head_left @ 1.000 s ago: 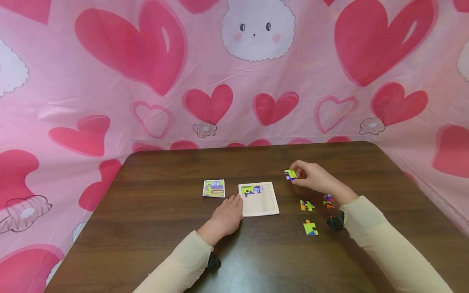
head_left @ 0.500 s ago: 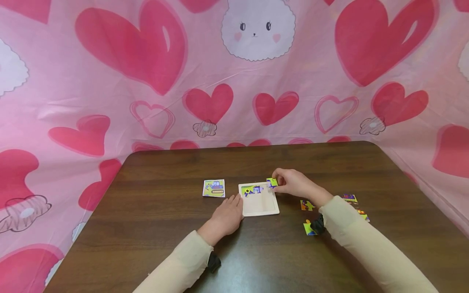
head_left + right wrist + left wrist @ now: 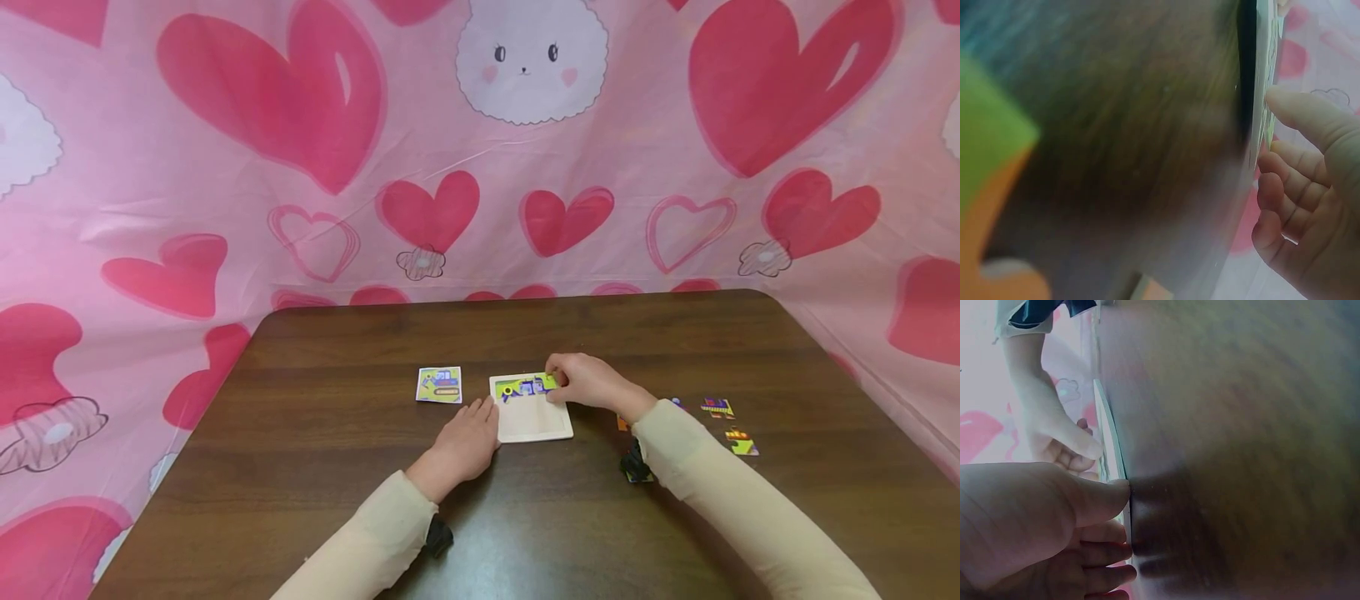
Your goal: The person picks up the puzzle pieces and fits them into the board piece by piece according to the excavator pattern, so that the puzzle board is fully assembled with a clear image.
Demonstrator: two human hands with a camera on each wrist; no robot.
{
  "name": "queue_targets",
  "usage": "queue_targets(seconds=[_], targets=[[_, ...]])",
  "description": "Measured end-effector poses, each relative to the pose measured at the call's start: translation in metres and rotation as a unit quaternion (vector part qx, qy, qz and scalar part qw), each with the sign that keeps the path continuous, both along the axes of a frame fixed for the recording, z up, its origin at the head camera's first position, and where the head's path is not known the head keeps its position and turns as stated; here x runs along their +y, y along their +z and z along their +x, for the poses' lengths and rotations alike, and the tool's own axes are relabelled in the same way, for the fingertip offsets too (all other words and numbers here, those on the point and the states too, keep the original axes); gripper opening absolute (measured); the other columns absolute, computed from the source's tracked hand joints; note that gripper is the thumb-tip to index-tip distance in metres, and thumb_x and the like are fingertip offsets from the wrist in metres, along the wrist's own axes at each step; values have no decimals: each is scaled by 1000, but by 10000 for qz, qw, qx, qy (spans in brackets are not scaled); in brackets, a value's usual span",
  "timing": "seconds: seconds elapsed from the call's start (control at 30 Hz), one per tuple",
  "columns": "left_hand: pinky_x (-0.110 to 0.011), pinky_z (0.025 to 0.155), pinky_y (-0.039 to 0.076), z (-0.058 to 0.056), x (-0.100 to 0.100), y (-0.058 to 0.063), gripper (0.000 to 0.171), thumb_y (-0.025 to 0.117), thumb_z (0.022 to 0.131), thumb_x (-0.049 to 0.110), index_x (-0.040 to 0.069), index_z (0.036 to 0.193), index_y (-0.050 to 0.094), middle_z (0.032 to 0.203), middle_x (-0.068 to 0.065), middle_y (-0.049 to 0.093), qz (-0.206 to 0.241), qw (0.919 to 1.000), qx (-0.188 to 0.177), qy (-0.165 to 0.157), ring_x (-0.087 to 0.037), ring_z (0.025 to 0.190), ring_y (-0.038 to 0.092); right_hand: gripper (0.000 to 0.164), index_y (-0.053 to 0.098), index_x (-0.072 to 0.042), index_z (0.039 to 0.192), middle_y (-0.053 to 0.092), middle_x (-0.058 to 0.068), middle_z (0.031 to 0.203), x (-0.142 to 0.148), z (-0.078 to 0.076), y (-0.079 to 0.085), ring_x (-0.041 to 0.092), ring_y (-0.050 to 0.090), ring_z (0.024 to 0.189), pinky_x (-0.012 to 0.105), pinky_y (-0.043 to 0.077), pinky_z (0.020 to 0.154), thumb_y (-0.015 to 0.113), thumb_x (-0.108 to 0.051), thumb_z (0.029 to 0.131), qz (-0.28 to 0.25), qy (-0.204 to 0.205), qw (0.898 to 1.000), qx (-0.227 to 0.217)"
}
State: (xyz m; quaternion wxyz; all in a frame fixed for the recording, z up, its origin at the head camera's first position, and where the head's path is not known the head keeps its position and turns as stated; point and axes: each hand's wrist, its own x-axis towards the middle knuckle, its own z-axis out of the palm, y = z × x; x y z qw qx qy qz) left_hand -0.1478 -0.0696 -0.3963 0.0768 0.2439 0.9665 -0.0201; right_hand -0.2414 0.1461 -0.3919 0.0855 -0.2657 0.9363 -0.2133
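Observation:
A pale square puzzle tray (image 3: 531, 432) lies on the table, its top row filled with green and purple jigsaw pieces (image 3: 517, 389). My left hand (image 3: 462, 440) rests on the table with its fingertips and thumb against the tray's left edge. At the tray's upper right corner my right hand (image 3: 592, 382) holds a green and purple puzzle piece (image 3: 548, 382) between thumb and fingers, over the end of that row. The fingers hide part of this piece. In the right wrist view, the thumb and fingertips are at the tray (image 3: 1264, 69).
A small picture card (image 3: 439, 385) of a digger lies left of the tray. Loose puzzle pieces lie at the right, one purple and red (image 3: 717, 407), one green and orange (image 3: 742, 442). Others are partly hidden beneath the right forearm. A pink heart-print cloth (image 3: 420, 125) hangs behind the table (image 3: 360, 500).
The right hand has carried the puzzle piece leftward from beside the tray into its upper right corner. The left hand stays at the tray's left edge.

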Motion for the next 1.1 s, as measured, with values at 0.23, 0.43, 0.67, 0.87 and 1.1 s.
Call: queue_targets(seconds=[0.23, 0.43, 0.67, 0.87, 1.1], targets=[[-36, 104, 29, 0, 0, 1, 46, 49, 95, 21, -4, 133, 44, 139, -17, 39, 6, 10000, 43, -37, -29, 127, 36, 31, 61, -7, 96, 48, -3, 65, -3, 0, 1, 12, 44, 60, 26, 36, 54, 77, -22, 75, 12, 125, 9999, 69], [-37, 103, 30, 1, -1, 2, 45, 49, 94, 20, -5, 132, 45, 139, -17, 40, 65, 10000, 59, -30, -29, 127, 37, 30, 65, -10, 102, 49, -4, 68, -4, 0, 1, 12, 45, 61, 26, 37, 54, 76, -21, 76, 124, 312, 9993, 133], [-37, 103, 30, 1, 0, 2, 45, 49, 94, 20, -5, 132, 45, 138, -17, 40, 77, 9999, 63, -22, -29, 127, 37, 30, 67, -10, 101, 48, -4, 68, -3, -1, 1, 11, 44, 61, 26, 36, 54, 76, -23, 76, 239, 362, 9988, 214], [-37, 104, 29, 1, 0, 1, 46, 48, 95, 20, -5, 133, 43, 139, -17, 39, 80, 10000, 16, -15, -29, 127, 36, 27, 67, -10, 98, 48, -4, 67, -3, -1, 2, 11, 44, 61, 26, 36, 54, 76, -23, 76, 355, 374, 9982, 316], [-36, 104, 28, 0, 0, 2, 46, 48, 95, 21, -5, 134, 42, 140, -17, 38, 97, 9999, -50, 47, -29, 128, 35, 25, 68, -10, 96, 47, -4, 67, -5, -2, 1, 12, 44, 62, 26, 36, 54, 76, -24, 76, 492, 463, 9967, 450]])
